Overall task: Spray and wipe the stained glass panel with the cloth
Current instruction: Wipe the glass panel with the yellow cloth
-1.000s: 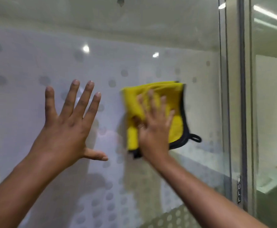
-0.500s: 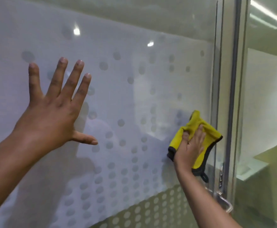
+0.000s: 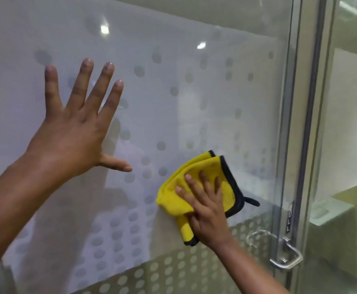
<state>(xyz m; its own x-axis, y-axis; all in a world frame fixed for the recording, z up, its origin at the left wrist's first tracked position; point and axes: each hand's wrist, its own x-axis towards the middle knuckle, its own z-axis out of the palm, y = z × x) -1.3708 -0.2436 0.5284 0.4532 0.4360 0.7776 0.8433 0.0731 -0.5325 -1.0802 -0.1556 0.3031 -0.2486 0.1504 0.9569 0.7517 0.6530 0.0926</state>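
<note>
Glass panel (image 3: 173, 107) fills most of the view, frosted white with rows of grey dots. The right hand (image 3: 207, 213) presses a folded yellow cloth (image 3: 194, 183) with black edging flat on the lower part of the glass, fingers spread over it and its lower fold pinched under the thumb. The left hand (image 3: 76, 132) is wide open with all fingers spread, held up at the panel and holding nothing. A metal handle (image 3: 283, 253) sits at the door frame (image 3: 304, 124) on the right. The small vertical label above it is too blurred to read
</note>
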